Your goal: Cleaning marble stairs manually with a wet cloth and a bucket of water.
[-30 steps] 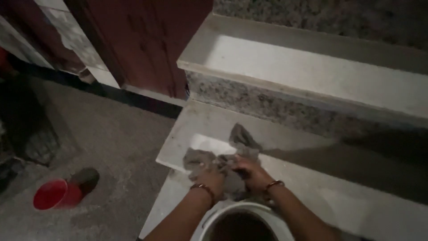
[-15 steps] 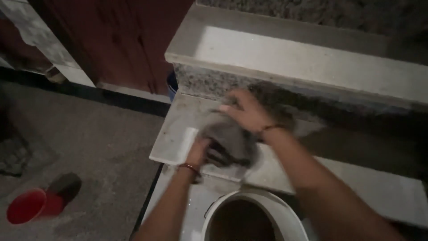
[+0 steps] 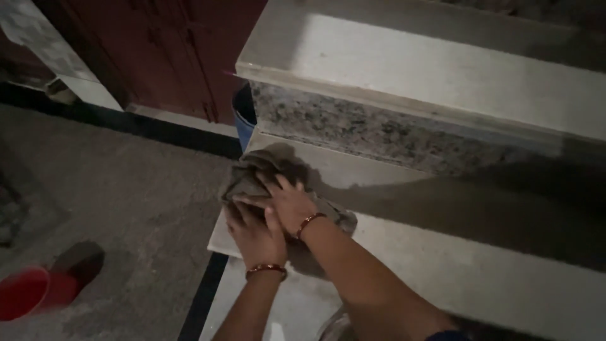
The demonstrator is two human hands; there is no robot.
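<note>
Here, hands: left hand point(image 3: 255, 230) and right hand point(image 3: 287, 203) overlapped, palms flat, fingers spread, for pressure.
Cloth: grey cloth point(image 3: 265, 173) pinned at the stone step's point(image 3: 442, 265) left corner.
Floor: red cup point(image 3: 28, 292).

A pale stone step point(image 3: 454, 278) is seen running from the near left towards the right, with a speckled granite riser at its far edge. On its far-left corner a crumpled grey cloth point(image 3: 252, 180) is spread, lying directly on the stone. A 2nd, higher ledge point(image 3: 429, 69) of the same pale stone is carried above the riser, further away. To the left, a rough grey floor point(image 3: 139, 208) is seen, bordered by a dark strip along the step. On the floor, at the near left, a red cup point(image 3: 28, 293) is lying on its side.
</note>
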